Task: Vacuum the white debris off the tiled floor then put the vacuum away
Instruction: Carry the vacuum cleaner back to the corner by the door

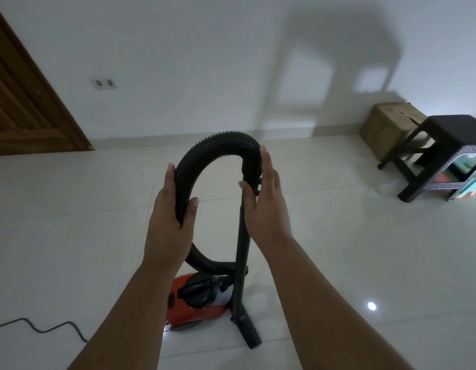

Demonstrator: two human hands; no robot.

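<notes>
2 hands clasp the hose (218,140): left hand (170,209) mid-arch, right hand (266,201) at its wand (242,257).

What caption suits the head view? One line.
Left hand and right hand hold the arched black hose above the red vacuum on the floor.

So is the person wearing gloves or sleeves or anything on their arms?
No. The left hand and right hand are bare: no gloves, rings or watch showing. The left forearm and right forearm are bare too, with no sleeve in view.
</notes>
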